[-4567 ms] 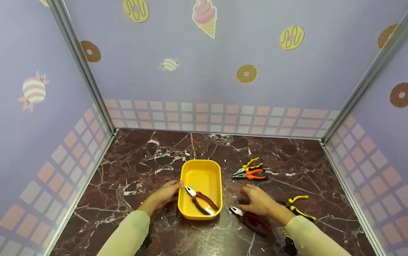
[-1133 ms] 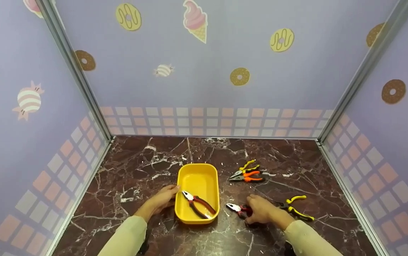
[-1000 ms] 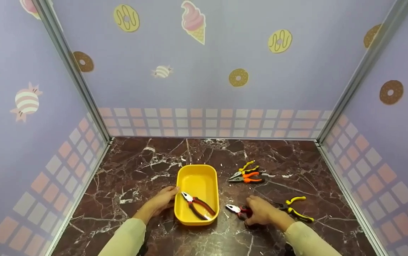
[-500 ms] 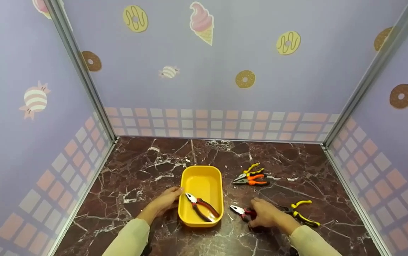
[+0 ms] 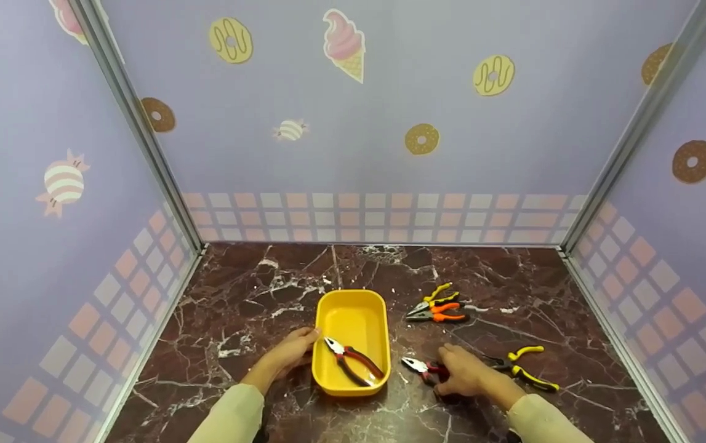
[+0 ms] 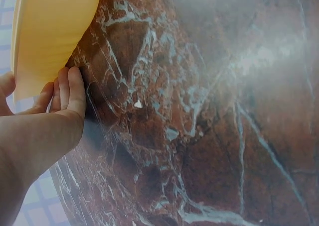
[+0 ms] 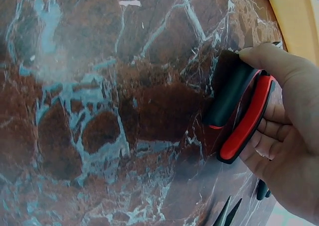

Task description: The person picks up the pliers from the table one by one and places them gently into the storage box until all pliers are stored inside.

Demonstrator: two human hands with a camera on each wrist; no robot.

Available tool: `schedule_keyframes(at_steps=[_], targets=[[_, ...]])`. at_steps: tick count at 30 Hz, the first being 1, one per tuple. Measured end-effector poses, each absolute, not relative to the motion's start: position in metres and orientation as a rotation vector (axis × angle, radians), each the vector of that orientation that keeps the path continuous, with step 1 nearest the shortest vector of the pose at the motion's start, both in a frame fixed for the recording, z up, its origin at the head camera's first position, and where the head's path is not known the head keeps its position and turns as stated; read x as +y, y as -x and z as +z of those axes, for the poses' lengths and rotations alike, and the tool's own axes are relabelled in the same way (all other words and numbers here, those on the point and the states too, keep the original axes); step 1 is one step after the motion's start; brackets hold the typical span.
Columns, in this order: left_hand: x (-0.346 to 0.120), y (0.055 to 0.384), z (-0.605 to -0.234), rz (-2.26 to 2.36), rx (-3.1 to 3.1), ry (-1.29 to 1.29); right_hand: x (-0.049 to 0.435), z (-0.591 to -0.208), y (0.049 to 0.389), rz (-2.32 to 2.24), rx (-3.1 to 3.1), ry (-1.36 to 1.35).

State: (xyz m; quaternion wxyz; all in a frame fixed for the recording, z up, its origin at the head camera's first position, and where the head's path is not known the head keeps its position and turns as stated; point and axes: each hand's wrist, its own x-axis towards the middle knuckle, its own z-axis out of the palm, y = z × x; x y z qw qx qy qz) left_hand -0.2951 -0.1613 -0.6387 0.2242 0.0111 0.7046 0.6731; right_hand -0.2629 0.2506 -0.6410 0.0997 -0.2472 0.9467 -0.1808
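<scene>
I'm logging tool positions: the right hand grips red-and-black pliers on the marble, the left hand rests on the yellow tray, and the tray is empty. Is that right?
Not quite: the yellow tray is not empty. The head view shows red-and-black pliers in the tray. The rest stands: the right hand grips the red-and-black pliers on the marble, and the left hand rests on the tray's side.

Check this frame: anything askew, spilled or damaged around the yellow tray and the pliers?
Nothing stands out. The yellow plastic tray sits flat on the marble tabletop with red-handled pliers inside. The left hand rests against its side; the right hand grips the red-and-black pliers. Other pliers lie loose.
</scene>
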Motion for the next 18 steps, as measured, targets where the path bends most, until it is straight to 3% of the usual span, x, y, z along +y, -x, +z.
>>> schedule_keyframes(at_steps=[18], targets=[[-0.163, 0.295, -0.642, 1.858, 1.941, -0.041, 0.24, -0.645, 0.265, -0.523, 2.809, 0.794]])
